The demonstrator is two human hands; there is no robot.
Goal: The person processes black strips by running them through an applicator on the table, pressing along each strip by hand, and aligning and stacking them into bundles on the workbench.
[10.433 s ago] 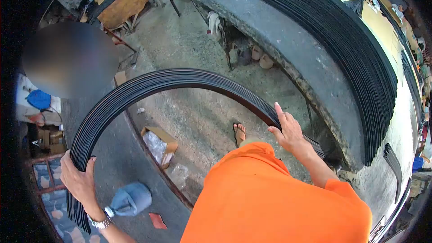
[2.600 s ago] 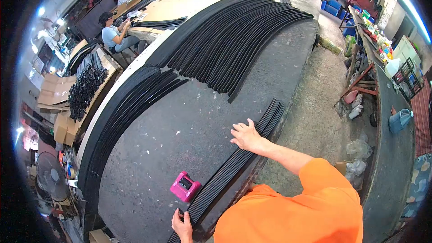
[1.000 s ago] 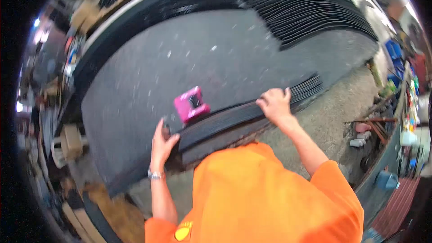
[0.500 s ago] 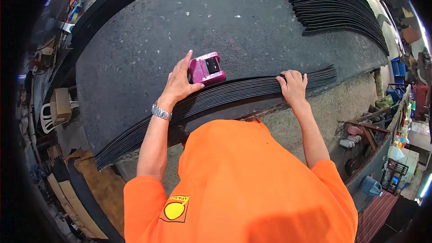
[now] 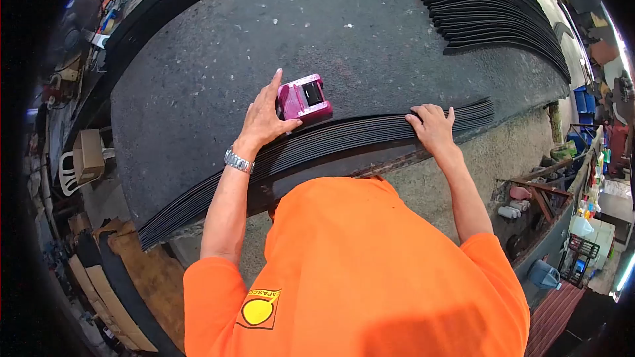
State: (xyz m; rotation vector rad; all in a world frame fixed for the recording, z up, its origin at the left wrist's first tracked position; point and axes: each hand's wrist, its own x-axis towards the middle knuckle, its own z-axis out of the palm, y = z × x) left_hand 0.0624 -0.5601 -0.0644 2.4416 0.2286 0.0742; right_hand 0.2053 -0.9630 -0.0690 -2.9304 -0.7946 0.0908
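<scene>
A bundle of long black strips point(image 5: 344, 135) lies side by side along the near edge of the dark grey table point(image 5: 218, 79). My left hand point(image 5: 266, 119), with a metal watch on the wrist, rests at the far side of the strips, thumb and fingers apart around the left end of a pink device point(image 5: 305, 98) with a black part in its opening. My right hand point(image 5: 433, 127) lies on the strips toward their right end, fingers apart. More black strips point(image 5: 489, 13) are laid in a fan at the back right.
Dark curved strips point(image 5: 152, 13) run along the table's far left edge. A white chair point(image 5: 67, 173) with a cardboard box point(image 5: 88, 155) stands left of the table. At the right are a side bench and a bluish jug point(image 5: 544, 274).
Since the earliest frame, the strip bundle has come from my hands over the floor onto the table. My left hand has moved from the strips' end to the pink device. Little differs from half a second ago.
</scene>
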